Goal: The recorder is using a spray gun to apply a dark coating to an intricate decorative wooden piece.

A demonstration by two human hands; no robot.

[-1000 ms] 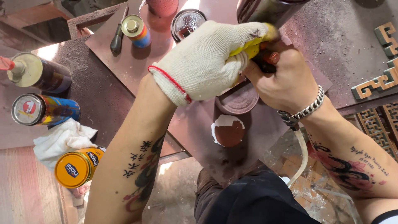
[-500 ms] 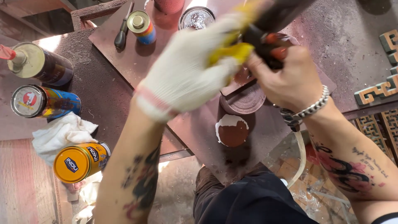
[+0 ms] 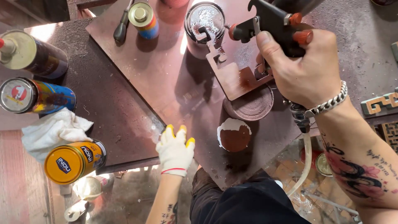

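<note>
On the paint-stained brown board (image 3: 137,79), your bare right hand (image 3: 304,72) is wrapped around the black spray gun (image 3: 269,20); your gloved left hand (image 3: 176,147) rests flat at the edge, empty. Spraying looks unstarted.

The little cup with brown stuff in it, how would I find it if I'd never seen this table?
Start at the dark brown board, then go to its near corner beside the gloved left hand. The small cup sits there, below the bare right hand. Only it has a white rim around brown paint.
</note>
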